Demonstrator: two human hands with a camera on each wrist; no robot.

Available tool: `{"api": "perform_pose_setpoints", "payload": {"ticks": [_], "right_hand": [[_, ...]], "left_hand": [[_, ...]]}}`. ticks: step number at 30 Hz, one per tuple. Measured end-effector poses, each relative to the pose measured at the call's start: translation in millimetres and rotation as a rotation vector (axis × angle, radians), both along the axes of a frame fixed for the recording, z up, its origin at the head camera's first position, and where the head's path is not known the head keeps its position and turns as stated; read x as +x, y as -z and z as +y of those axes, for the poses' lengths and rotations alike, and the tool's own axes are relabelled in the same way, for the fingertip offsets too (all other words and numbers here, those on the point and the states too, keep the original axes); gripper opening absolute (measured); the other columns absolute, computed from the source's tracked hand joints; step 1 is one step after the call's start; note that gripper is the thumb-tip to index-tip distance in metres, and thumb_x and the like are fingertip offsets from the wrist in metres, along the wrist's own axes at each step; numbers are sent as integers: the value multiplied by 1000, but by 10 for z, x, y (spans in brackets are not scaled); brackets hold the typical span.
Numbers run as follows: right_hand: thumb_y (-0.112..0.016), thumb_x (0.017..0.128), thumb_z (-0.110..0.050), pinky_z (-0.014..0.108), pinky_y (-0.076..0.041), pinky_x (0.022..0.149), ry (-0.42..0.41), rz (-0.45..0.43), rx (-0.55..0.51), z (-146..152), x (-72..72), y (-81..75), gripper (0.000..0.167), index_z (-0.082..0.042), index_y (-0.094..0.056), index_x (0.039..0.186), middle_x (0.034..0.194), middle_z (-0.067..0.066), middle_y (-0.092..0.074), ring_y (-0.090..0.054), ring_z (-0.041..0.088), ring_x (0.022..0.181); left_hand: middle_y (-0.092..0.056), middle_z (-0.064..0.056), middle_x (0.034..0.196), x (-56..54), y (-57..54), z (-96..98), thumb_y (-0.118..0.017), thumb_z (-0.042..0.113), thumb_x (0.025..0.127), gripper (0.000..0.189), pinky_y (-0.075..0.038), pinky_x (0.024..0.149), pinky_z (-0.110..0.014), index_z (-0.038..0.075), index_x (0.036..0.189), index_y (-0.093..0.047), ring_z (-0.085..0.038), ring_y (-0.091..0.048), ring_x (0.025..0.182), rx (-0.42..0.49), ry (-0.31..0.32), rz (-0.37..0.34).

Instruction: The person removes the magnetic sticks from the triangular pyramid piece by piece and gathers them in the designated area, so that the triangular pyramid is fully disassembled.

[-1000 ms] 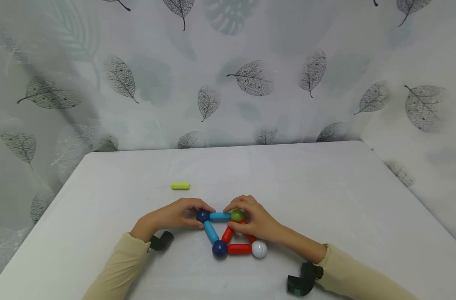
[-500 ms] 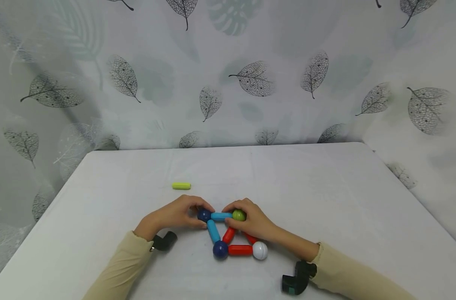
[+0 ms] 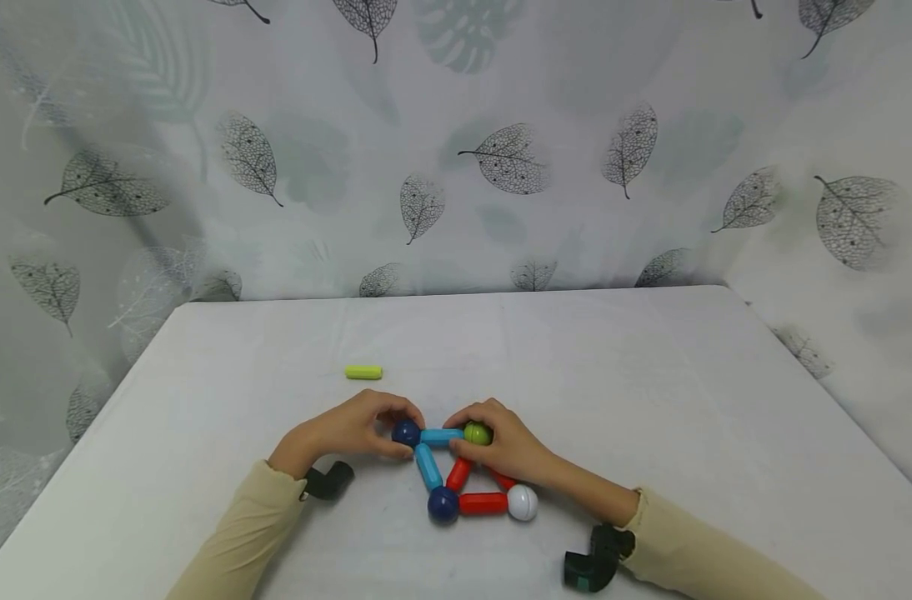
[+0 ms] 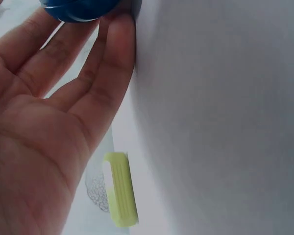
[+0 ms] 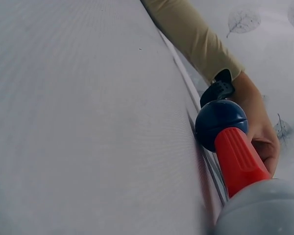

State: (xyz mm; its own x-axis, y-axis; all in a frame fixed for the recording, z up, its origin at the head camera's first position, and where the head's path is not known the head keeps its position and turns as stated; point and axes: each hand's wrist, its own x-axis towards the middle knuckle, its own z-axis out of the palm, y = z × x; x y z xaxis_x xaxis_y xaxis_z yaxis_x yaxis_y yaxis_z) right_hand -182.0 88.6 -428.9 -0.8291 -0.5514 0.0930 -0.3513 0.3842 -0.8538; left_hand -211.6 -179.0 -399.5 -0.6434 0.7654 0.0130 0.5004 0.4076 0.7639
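My left hand pinches a dark blue ball between thumb and fingers; its underside also shows at the top of the left wrist view. My right hand holds a green ball, partly hidden by the fingers. A light blue rod bridges these two balls. Another light blue rod runs to a second dark blue ball nearer me. From there a red rod reaches a white ball. Two more red rods slant up towards the green ball, their far ends covered by my right hand.
A loose yellow-green rod lies on the white table beyond my left hand. Each wrist wears a black camera mount, such as the right one. Leaf-patterned cloth hangs behind the table.
Both hands keep their hold on the same balls. The near part of the joined shape has shifted slightly towards me, and my right wrist has moved a little left.
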Motion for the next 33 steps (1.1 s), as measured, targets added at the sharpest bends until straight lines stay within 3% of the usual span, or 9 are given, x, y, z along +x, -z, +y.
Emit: {"api": "perform_pose_setpoints", "payload": {"ticks": [9,13,20,23,33], "right_hand": [[-68,92,-22,25,-46,78,8,17,-1,34,1,11,22,-13,-70,112,109,4,-62,-47,17,96],[-67,92,-22,25,-46,78,7,6,0,48,2,12,22,-13,-70,112,109,5,-61,-48,18,97],[-66,92,-23,26,-46,79,5,-6,8,31,-10,35,23,-14,-70,113,111,5,-60,-48,19,100],[-67,92,-24,26,-46,79,13,1,11,33,-13,33,23,-14,-70,112,110,4,-60,-48,18,100],[-67,92,-23,26,-46,79,12,-4,5,35,3,28,23,-14,-70,113,110,4,-60,-49,18,100]], "left_hand": [[-69,1,108,-10,-3,5,-77,13,84,29,-51,88,-27,9,111,-68,-8,-59,96,4,11,-21],[-69,-1,108,-8,-16,11,-77,14,84,31,-52,87,-30,7,113,-67,-10,-60,95,11,9,31],[-69,-4,111,-27,-47,9,-78,13,83,34,-52,80,-29,6,115,-67,-11,-58,95,-6,-69,159],[-68,-7,111,-51,-64,37,-78,11,83,36,-53,81,-31,4,115,-66,-15,-59,96,6,-74,196],[-64,-11,111,-186,-126,202,-77,7,83,37,-55,87,-34,-1,116,-64,-23,-61,101,11,-106,207]]}}
